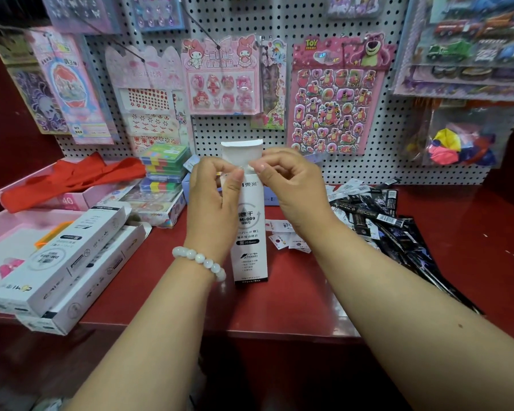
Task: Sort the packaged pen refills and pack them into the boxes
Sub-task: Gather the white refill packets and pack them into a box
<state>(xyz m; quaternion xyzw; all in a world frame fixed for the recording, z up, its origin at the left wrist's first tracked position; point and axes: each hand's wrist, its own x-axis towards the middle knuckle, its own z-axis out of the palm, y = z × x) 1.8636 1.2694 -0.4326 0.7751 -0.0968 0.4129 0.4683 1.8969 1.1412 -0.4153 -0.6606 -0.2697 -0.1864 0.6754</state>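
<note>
Refill box (pixel 251 226) upright, both hands' fingers (pixel 235 176) at its flap.

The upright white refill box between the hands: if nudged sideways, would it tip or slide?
The white refill box would probably tip: it stands tall on a narrow base. It looks like thin card, so likely light, and apt to dent. Both hands, left hand and right hand, pinch its top.

Red counter (pixel 279 304): refill packets (pixel 377 215), white boxes (pixel 63 262).

Upright white refill box (pixel 251 232), flap open
</note>
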